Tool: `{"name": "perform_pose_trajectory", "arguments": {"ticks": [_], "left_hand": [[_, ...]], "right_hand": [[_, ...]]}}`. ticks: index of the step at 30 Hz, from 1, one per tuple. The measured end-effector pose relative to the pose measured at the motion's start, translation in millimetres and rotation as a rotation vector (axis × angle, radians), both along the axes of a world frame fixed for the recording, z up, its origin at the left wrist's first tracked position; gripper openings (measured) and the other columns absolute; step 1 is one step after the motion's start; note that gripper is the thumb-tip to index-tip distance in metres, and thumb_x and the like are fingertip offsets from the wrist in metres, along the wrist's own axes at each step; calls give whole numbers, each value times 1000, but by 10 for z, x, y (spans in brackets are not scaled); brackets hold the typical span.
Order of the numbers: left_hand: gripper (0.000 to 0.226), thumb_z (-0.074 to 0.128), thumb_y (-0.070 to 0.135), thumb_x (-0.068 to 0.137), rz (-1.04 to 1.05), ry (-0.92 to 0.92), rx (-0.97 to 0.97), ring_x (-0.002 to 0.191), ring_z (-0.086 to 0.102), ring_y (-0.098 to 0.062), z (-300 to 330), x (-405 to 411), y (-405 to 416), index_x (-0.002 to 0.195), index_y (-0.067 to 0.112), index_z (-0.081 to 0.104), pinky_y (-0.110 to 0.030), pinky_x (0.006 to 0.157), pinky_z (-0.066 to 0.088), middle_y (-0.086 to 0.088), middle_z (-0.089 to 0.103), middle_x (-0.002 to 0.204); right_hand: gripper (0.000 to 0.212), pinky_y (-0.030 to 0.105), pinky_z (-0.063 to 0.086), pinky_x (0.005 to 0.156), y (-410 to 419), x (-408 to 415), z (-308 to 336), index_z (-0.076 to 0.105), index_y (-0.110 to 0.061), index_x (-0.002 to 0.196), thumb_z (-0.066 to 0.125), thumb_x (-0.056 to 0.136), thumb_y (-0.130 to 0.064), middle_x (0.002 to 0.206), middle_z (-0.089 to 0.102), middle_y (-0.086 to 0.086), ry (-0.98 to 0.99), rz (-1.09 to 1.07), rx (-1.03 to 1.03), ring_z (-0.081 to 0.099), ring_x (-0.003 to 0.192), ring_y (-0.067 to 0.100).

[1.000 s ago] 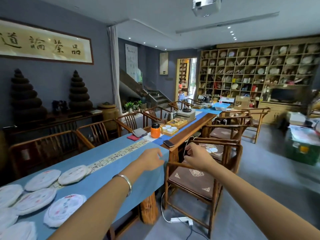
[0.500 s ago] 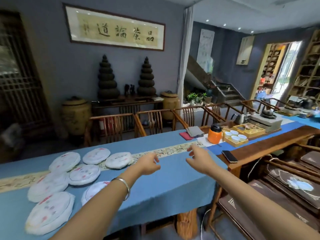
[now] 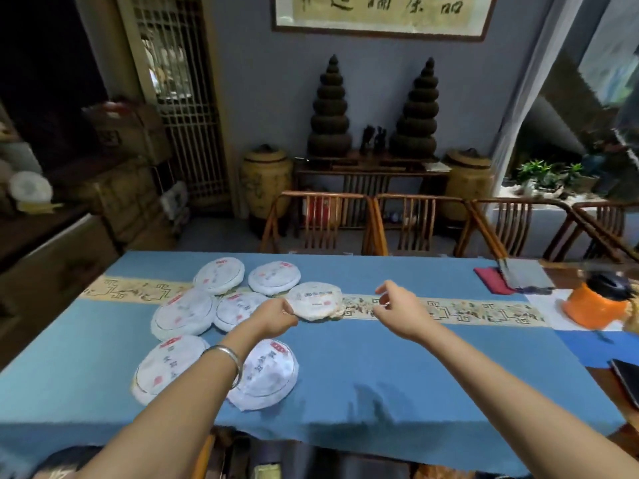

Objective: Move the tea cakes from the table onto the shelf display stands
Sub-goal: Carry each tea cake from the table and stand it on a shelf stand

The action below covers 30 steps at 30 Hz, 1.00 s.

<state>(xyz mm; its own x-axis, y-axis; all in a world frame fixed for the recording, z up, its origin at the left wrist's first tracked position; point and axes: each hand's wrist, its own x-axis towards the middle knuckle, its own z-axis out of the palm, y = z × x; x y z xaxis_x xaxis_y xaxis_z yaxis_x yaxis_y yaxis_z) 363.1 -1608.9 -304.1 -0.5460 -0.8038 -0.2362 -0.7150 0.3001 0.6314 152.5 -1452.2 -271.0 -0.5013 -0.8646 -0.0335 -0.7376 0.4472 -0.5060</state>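
Several round tea cakes wrapped in white paper lie on the blue-clothed table (image 3: 397, 375), on its left half. The rightmost tea cake (image 3: 316, 300) rests on the patterned runner. My left hand (image 3: 276, 316), with a silver bangle on its wrist, reaches over the cakes and its curled fingers touch that cake's left edge. My right hand (image 3: 397, 309) hovers just to the right of the same cake, fingers apart and holding nothing. Two more cakes (image 3: 266, 373) lie near the front, partly under my left forearm. A wrapped cake on a stand (image 3: 29, 188) shows at the far left.
Wooden chairs (image 3: 408, 223) line the far side of the table. An orange flask (image 3: 594, 304), a red cloth (image 3: 492, 280) and a phone (image 3: 627, 378) sit at the table's right end. A dark cabinet (image 3: 52, 257) stands at left.
The view has swung left from the room and shelves to the table. Both hands have moved in toward the rightmost tea cake; the left now touches it.
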Motion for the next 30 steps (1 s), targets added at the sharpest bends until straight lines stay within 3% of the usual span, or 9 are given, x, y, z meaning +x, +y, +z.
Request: {"name": "perform_pose_trajectory", "arguments": {"ticks": [5, 7, 9, 14, 18, 20, 23, 27, 30], "left_hand": [[11, 62, 13, 87, 137, 53, 64, 80, 54, -24, -195, -274, -951, 79, 18, 57, -28, 65, 43, -5, 58, 78], [6, 62, 16, 88, 150, 47, 100, 92, 58, -28, -307, -402, -1298, 93, 14, 60, -35, 81, 50, -8, 62, 91], [19, 62, 20, 89, 136, 14, 123, 108, 59, -31, -408, -525, -1619, 107, 13, 59, -38, 93, 49, -10, 62, 110], [20, 61, 17, 89, 153, 32, 167, 113, 58, -32, -615, -832, -2365, 110, 15, 60, -37, 92, 49, -13, 61, 121], [19, 61, 18, 89, 120, -3, 202, 97, 62, -27, -894, -1039, -2683, 108, 17, 62, -31, 81, 49, -10, 65, 106], [24, 61, 17, 88, 83, -23, 207, 81, 60, -19, -1072, -1172, -2803, 113, 16, 63, -23, 67, 46, -4, 67, 93], [27, 60, 16, 89, 15, -41, 205, 72, 60, -11, -1317, -1389, -2903, 116, 17, 63, -13, 59, 40, 6, 67, 84], [31, 57, 14, 92, -44, -60, 237, 99, 62, -20, -1687, -1667, -2907, 124, 15, 60, -26, 83, 45, -3, 68, 111], [44, 62, 19, 91, -136, -120, 254, 123, 55, -22, -1918, -1863, -2988, 134, 15, 54, -30, 104, 41, -2, 59, 136]], "right_hand": [[41, 34, 45, 85, -860, -368, -324, 49, -10, 128, 57, 90, -22, 121, 61, 11, -9, 51, 68, 58, 108, 28], [40, 35, 46, 84, -1169, -516, -460, 49, -9, 127, 57, 90, -22, 117, 61, 10, -37, 49, 83, 59, 104, 27], [37, 34, 44, 79, -1440, -644, -627, 50, -10, 125, 55, 90, -22, 113, 62, 9, -51, 38, 100, 57, 95, 24], [39, 34, 45, 83, -1904, -854, -1163, 51, -7, 126, 56, 90, -18, 112, 64, 12, -78, 2, 185, 60, 105, 31], [34, 30, 39, 78, -2052, -919, -1617, 51, -4, 122, 58, 90, -16, 117, 63, 15, -160, -58, 256, 59, 108, 32], [32, 29, 33, 72, -2125, -937, -1836, 51, -2, 119, 58, 90, -13, 113, 63, 17, -217, -87, 259, 59, 104, 33], [25, 32, 38, 72, -2228, -951, -2088, 50, -1, 113, 56, 90, -9, 99, 60, 15, -301, -113, 267, 58, 92, 29], [23, 30, 35, 70, -2313, -909, -2399, 55, -5, 111, 61, 93, -17, 101, 64, 12, -394, -186, 206, 59, 95, 29], [9, 23, 39, 59, -2427, -879, -2540, 56, -18, 88, 59, 95, -22, 80, 61, -1, -479, -241, 166, 57, 81, 27]]}}
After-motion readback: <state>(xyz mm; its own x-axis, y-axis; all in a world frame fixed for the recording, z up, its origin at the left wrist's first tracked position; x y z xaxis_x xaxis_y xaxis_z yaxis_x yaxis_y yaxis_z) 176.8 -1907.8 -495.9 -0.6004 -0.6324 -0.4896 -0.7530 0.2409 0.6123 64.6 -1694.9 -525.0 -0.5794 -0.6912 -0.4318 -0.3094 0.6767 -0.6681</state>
